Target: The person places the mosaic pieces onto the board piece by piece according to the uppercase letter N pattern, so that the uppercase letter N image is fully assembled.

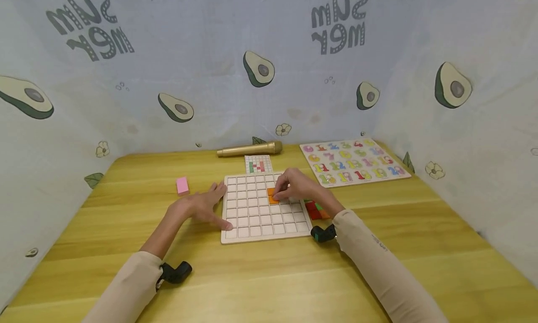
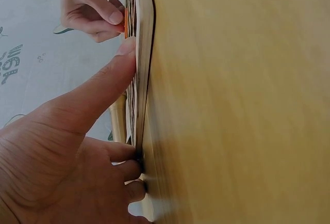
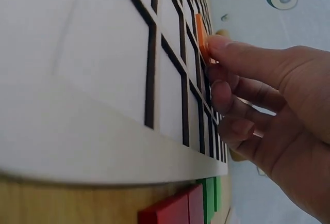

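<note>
A white square grid board [image 1: 255,219] lies on the table in the head view. My left hand [image 1: 204,206] is spread along its left side: the thumb [image 2: 111,77] rests on the rim near the lower corner, and the fingers touch the edge farther up. Over the board, my right hand [image 1: 296,185] pinches an orange tile [image 3: 201,35] between thumb and fingertips, low at the grid. Two orange patches, one above the other, show at the fingertips in the head view; the fingers partly cover them. Red tiles [image 3: 172,211] and green tiles [image 3: 208,198] lie beside the board's right edge.
Behind the board are a small pattern card [image 1: 258,164] and a gold microphone [image 1: 250,150]. A number puzzle board [image 1: 357,162] lies at the back right. To the left sits a pink block [image 1: 182,186]. A printed cloth [image 1: 218,80] hangs behind the table.
</note>
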### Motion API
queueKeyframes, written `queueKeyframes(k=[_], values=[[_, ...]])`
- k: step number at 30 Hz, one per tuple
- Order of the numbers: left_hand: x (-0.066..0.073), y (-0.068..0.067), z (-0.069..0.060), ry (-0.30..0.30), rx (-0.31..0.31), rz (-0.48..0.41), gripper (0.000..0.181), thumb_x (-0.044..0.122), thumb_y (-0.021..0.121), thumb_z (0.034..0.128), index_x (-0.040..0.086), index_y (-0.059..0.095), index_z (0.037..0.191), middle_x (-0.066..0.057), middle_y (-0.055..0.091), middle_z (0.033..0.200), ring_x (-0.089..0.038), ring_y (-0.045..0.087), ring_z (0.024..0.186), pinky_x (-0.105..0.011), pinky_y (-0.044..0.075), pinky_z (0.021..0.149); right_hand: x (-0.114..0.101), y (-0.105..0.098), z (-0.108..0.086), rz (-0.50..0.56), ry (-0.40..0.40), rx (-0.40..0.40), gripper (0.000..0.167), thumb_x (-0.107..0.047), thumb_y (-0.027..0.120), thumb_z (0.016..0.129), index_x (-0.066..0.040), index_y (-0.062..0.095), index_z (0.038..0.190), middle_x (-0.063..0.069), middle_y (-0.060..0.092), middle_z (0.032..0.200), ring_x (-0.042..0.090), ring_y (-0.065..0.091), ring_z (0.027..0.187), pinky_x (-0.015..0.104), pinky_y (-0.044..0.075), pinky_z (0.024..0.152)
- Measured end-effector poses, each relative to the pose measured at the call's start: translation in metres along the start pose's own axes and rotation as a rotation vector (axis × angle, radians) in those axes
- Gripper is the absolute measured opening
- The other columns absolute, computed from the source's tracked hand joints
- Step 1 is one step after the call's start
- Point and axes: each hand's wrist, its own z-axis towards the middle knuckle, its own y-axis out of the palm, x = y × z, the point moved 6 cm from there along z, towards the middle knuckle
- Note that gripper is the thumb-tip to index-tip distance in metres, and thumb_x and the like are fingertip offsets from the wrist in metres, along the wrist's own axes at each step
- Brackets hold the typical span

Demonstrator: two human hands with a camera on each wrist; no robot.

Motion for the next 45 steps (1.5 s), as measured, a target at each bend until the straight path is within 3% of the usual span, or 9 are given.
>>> queueKeyframes(k=[4, 7, 12, 19, 26, 31, 34, 38, 45], values=[[0.001, 0.001, 0.000, -0.003, -0.006, 0.002, 0.131, 0.058, 0.085, 0.0891, 0.004, 0.000, 0.173, -0.018, -0.011, 0.180, -0.038, -0.007, 0.167, -0.068, 0.011, 0.129, 0.004, -0.011, -0.011, -0.030, -0.044, -0.004, 0.010, -0.009, 0.080, 0.099, -0.002, 0.086, 0.103, 0.004, 0.081, 0.095, 0.013, 0.071, 0.083, 0.034, 0.059, 0.080], [0.002, 0.002, 0.003, 0.003, 0.000, 0.006, 0.130, 0.058, 0.085, 0.0892, 0.004, 0.001, 0.173, -0.017, -0.010, 0.180, -0.037, -0.007, 0.167, -0.069, 0.009, 0.129, 0.012, -0.025, -0.026, -0.019, -0.032, 0.004, 0.011, -0.013, 0.080, 0.100, -0.005, 0.086, 0.104, 0.002, 0.081, 0.097, 0.014, 0.071, 0.085, 0.038, 0.060, 0.080], [0.007, 0.006, 0.006, 0.017, -0.001, 0.013, 0.129, 0.057, 0.085, 0.0892, 0.004, 0.002, 0.173, -0.017, -0.009, 0.181, -0.037, -0.006, 0.167, -0.069, 0.010, 0.129, 0.031, -0.039, -0.059, 0.018, -0.017, -0.033, 0.007, -0.010, 0.083, 0.096, -0.005, 0.085, 0.100, 0.002, 0.078, 0.094, 0.017, 0.068, 0.081, 0.033, 0.059, 0.074], [0.005, 0.010, 0.005, 0.008, -0.013, -0.006, 0.130, 0.056, 0.086, 0.0893, 0.004, 0.002, 0.173, -0.018, -0.010, 0.180, -0.039, -0.003, 0.167, -0.065, 0.020, 0.129, 0.052, -0.036, -0.088, 0.082, -0.019, -0.133, 0.016, -0.007, 0.091, 0.087, -0.002, 0.082, 0.099, 0.012, 0.071, 0.090, 0.020, 0.059, 0.076, 0.027, 0.051, 0.070], [0.001, 0.007, 0.002, 0.005, -0.016, -0.013, 0.131, 0.058, 0.085, 0.0890, 0.005, 0.000, 0.173, -0.019, -0.011, 0.180, -0.040, -0.002, 0.167, -0.065, 0.021, 0.128, 0.060, -0.039, -0.096, 0.088, 0.002, -0.157, 0.026, -0.008, 0.096, 0.081, -0.003, 0.080, 0.101, 0.014, 0.067, 0.090, 0.033, 0.055, 0.078, 0.025, 0.044, 0.069], [-0.002, 0.006, -0.003, -0.005, -0.008, 0.011, 0.136, 0.065, 0.085, 0.0845, 0.007, 0.002, 0.174, -0.020, -0.009, 0.180, -0.050, 0.004, 0.164, -0.074, 0.019, 0.124, 0.062, -0.041, -0.097, 0.057, 0.070, -0.175, 0.032, -0.013, 0.099, 0.077, -0.005, 0.077, 0.098, 0.009, 0.065, 0.088, 0.026, 0.054, 0.079, 0.026, 0.044, 0.072], [-0.004, 0.007, -0.005, -0.013, -0.009, 0.014, 0.137, 0.068, 0.085, 0.0826, 0.007, 0.003, 0.174, -0.021, -0.007, 0.180, -0.051, 0.004, 0.164, -0.077, 0.014, 0.123, 0.063, -0.041, -0.096, 0.026, 0.099, -0.179, 0.033, -0.015, 0.100, 0.076, -0.006, 0.076, 0.096, 0.007, 0.064, 0.087, 0.023, 0.055, 0.080, 0.026, 0.045, 0.073], [-0.006, 0.007, -0.005, -0.008, -0.007, -0.002, 0.137, 0.069, 0.084, 0.0832, 0.008, 0.001, 0.174, -0.021, -0.008, 0.180, -0.046, 0.001, 0.165, -0.076, 0.011, 0.125, 0.065, -0.044, -0.095, 0.006, 0.098, -0.159, 0.031, -0.015, 0.100, 0.077, -0.007, 0.075, 0.095, 0.005, 0.065, 0.086, 0.024, 0.056, 0.080, 0.026, 0.046, 0.073], [-0.001, 0.002, -0.004, -0.025, -0.002, 0.018, 0.133, 0.064, 0.085, 0.0860, 0.008, 0.002, 0.174, -0.019, -0.008, 0.180, -0.047, 0.006, 0.165, -0.070, 0.019, 0.127, 0.068, -0.049, -0.093, -0.023, 0.060, -0.080, 0.024, -0.014, 0.097, 0.081, -0.008, 0.079, 0.094, 0.005, 0.068, 0.087, 0.022, 0.057, 0.079, 0.026, 0.047, 0.071]])
